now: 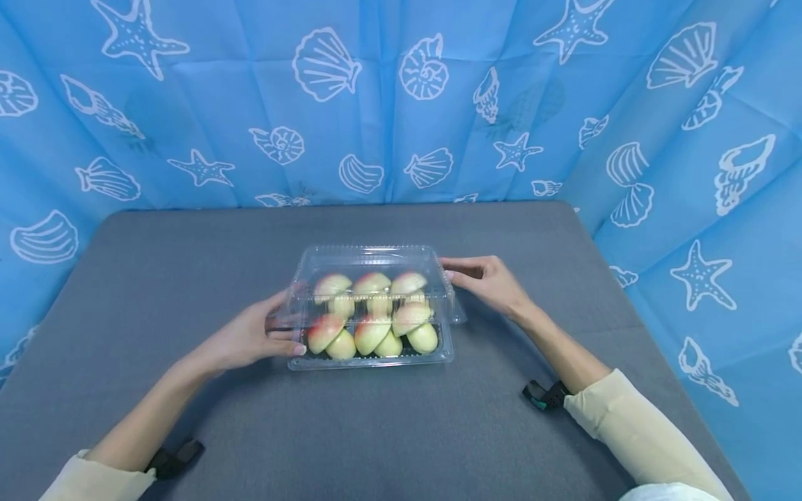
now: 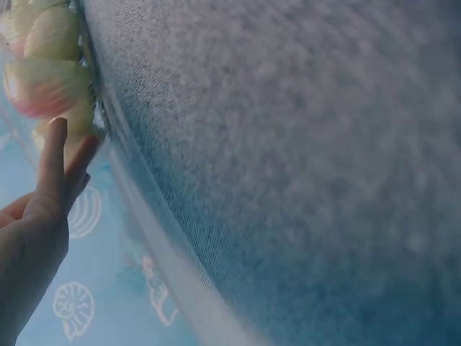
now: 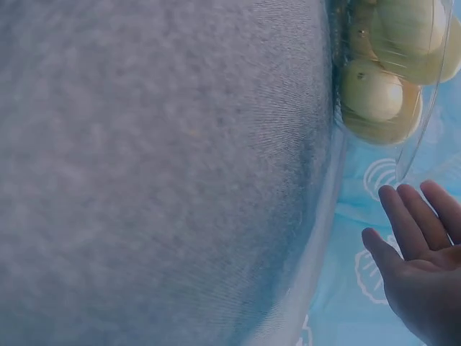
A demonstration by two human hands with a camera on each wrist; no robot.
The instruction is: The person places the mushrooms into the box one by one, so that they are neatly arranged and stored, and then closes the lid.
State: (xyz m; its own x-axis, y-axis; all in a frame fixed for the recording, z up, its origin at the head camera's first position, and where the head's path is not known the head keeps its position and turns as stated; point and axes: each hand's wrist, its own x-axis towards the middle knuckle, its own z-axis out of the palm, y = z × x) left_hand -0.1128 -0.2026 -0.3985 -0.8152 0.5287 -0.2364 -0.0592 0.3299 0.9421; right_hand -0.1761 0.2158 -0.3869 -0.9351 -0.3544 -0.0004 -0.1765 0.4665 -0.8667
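A clear plastic clamshell box lies on the grey table, filled with several pale green, red-blushed fruits. Its clear lid sits tilted above them, the near edge raised off the base. At the box's left side is my left hand, its thumb by the near left corner and other fingers partly seen through the plastic. The left wrist view shows those fingers fairly straight against the side. My right hand is at the lid's right edge; in the right wrist view its loosely extended fingers come close to the lid's rim.
Grey cloth covers the table around the box. Behind and to the right hangs a blue curtain printed with white shells and starfish. Dark bands with small devices are worn on both forearms, below cream sleeves.
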